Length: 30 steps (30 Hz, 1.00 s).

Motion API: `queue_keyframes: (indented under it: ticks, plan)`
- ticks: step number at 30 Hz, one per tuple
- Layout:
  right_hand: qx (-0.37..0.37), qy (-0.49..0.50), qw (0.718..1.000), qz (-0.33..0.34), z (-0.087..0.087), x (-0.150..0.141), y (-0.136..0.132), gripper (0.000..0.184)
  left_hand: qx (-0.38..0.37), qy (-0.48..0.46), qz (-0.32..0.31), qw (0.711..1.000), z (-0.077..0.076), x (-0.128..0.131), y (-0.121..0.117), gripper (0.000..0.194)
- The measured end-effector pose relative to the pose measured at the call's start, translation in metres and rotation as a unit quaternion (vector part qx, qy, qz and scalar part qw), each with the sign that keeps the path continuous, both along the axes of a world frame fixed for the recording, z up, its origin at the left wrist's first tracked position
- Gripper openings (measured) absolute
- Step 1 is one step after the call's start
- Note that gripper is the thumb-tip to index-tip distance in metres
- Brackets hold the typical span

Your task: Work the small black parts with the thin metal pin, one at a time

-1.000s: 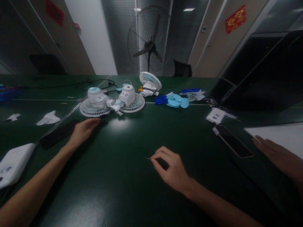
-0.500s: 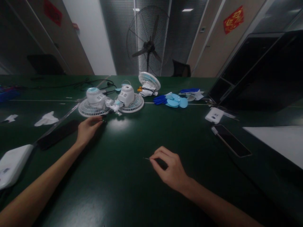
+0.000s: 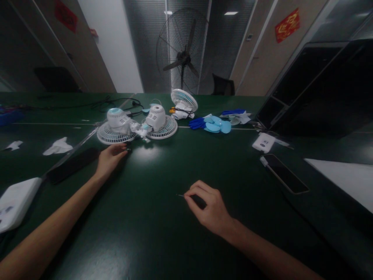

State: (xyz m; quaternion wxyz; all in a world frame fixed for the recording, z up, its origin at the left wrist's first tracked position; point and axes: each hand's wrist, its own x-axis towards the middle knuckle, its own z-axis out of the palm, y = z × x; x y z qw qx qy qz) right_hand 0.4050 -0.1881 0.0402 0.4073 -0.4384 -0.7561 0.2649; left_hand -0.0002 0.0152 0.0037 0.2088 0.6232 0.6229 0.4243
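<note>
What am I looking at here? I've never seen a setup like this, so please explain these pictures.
There's no machine: these are a person's two bare hands, seen by a camera worn on the head, looking forward and down. Every picture comes from it. The right hand pinches a thin, pin-like object in its grip. The left hand has its fingertips at a small dark item; whether it is held, I can't tell. On the dark green table are small white fans, light-blue blades, blue gloves and a phone.
</note>
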Motion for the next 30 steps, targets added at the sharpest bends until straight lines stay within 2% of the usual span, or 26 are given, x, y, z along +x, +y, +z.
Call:
queue_keyframes:
  ticks: [4,6,10,12,15,19,23,30]
  plan:
    - [0.003,-0.007,1.000,-0.006,0.001,-0.001,0.000,0.013,-0.009,0.015,0.000,1.000,0.001,-0.001,0.001,0.060]
    - [0.005,-0.011,1.000,-0.006,0.001,-0.001,0.000,0.013,-0.009,0.008,-0.019,1.000,0.004,0.001,0.000,0.062]
    - [0.002,-0.016,1.000,-0.008,0.002,-0.001,0.000,0.012,-0.073,-0.008,-0.122,0.990,0.015,0.023,-0.014,0.060]
    - [-0.006,-0.025,1.000,-0.008,0.002,-0.001,0.000,0.013,-0.107,-0.004,-0.202,0.974,0.022,0.048,-0.031,0.052]
    - [-0.011,-0.045,0.999,-0.014,0.002,-0.001,0.000,0.013,-0.123,0.002,-0.313,0.942,0.030,0.093,-0.069,0.038]
    - [-0.001,-0.080,0.997,-0.021,0.002,-0.001,0.000,0.012,-0.104,0.038,-0.399,0.910,0.033,0.137,-0.119,0.028]
    - [0.002,-0.106,0.994,-0.024,0.001,0.000,-0.002,0.011,-0.064,0.047,-0.436,0.897,0.033,0.148,-0.141,0.031]
    - [0.004,-0.116,0.993,-0.034,-0.001,0.000,-0.002,0.010,-0.057,0.039,-0.449,0.891,0.030,0.149,-0.143,0.038]
